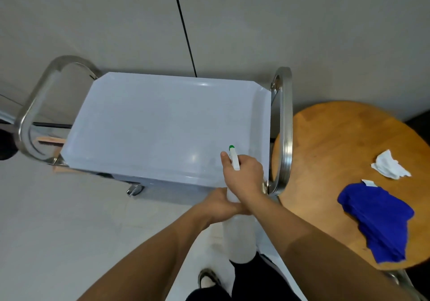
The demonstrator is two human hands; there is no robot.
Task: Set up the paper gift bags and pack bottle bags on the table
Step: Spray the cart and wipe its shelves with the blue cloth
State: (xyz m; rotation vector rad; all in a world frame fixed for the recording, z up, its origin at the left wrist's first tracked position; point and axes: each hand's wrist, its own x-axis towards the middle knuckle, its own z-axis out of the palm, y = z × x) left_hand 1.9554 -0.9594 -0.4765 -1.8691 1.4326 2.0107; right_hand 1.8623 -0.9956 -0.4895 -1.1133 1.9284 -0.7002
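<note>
Over the near right corner of the pale cart tray (162, 124), seen from the head view, the right hand (244, 175) is wrapped around the trigger head of a translucent spray bottle (237, 233), its green nozzle tip pointing at the tray. The left hand (221, 204) grips the bottle's body lower down, partly hidden under the right wrist. No gift bags or bottle bags are visible anywhere (they may be out of view). On the round wooden surface (325, 152) to the right lie a blue cloth (377, 219) and a crumpled white tissue (389, 167), apart from each other. I judge this a preparing step: cleaning the cart before any bags are set up. The next move probably calls for squeezing the trigger, then taking the cloth to wipe.
</note>
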